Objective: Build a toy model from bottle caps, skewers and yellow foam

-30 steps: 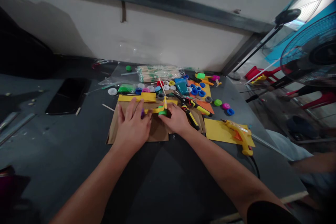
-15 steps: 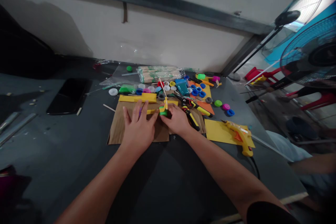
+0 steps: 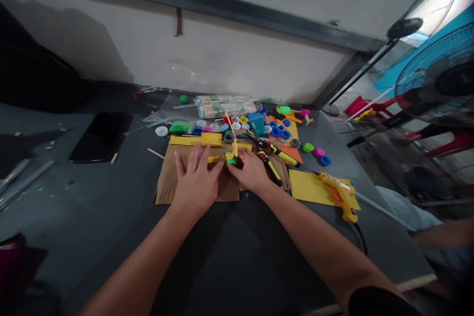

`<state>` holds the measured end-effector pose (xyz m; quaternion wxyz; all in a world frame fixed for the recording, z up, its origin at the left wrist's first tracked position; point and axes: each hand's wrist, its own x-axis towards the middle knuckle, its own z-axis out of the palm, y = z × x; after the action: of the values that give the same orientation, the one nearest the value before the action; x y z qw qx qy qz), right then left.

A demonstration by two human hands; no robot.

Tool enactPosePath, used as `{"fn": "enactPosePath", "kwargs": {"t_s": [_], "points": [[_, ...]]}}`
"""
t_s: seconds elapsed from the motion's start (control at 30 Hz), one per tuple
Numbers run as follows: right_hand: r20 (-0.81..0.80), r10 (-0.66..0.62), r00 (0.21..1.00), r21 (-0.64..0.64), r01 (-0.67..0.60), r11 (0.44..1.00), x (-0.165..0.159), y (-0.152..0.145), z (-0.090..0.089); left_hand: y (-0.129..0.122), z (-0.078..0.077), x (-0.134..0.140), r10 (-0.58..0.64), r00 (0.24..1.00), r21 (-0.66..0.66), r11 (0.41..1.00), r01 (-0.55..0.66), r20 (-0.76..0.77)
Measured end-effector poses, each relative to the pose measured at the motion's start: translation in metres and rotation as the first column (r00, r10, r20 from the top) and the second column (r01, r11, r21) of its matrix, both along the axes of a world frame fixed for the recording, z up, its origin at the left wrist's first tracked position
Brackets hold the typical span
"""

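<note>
My left hand (image 3: 196,175) lies over a brown cardboard sheet (image 3: 170,177), its fingers spread. Under its fingertips a bit of purple shows, mostly hidden. Its thumb side touches a yellow strip (image 3: 215,159) that runs toward a green bottle cap (image 3: 231,161). My right hand (image 3: 251,172) is closed at that cap, with thumb and fingers against its right side. A thin pale stick (image 3: 232,131) rises at a slant from a yellow piece (image 3: 234,148) above the cap. Pliers (image 3: 268,160) with yellow and black handles lie just right of my right hand.
Behind the cardboard lie several bottle caps (image 3: 276,132) and a bag of wooden sticks (image 3: 226,106). A yellow glue gun (image 3: 338,192) rests on yellow card (image 3: 303,185) at right. A black phone (image 3: 101,137) lies left. Another person's arm (image 3: 444,232) shows beyond the table's right edge.
The whole view has shifted very slightly. Both hands keep nearly the same place and pose around the yellow strip and green cap.
</note>
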<state>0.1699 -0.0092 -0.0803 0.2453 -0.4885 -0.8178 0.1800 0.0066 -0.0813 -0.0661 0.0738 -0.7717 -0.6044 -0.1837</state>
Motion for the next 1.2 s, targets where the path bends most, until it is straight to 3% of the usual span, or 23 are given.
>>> {"fn": "enactPosePath", "kwargs": {"t_s": [0.23, 0.47, 0.83, 1.2], "points": [[0.028, -0.025, 0.999, -0.027, 0.025, 0.999, -0.001, -0.001, 0.002, -0.001, 0.005, -0.009, 0.037, 0.999, 0.034, 0.999, -0.038, 0.027], [0.005, -0.013, 1.000, -0.003, 0.013, 1.000, -0.001, 0.000, 0.001, -0.001, -0.001, 0.005, -0.030, 0.999, -0.003, 1.000, 0.030, 0.023], [0.001, -0.009, 1.000, -0.018, 0.009, 1.000, 0.000, 0.000, 0.001, -0.009, 0.012, -0.011, 0.105, 0.994, 0.018, 0.994, -0.105, -0.009], [-0.051, 0.015, 0.999, 0.001, -0.015, 1.000, 0.000, 0.001, -0.004, -0.004, 0.002, 0.008, 0.046, 0.999, -0.029, 0.999, -0.046, 0.009]]}}
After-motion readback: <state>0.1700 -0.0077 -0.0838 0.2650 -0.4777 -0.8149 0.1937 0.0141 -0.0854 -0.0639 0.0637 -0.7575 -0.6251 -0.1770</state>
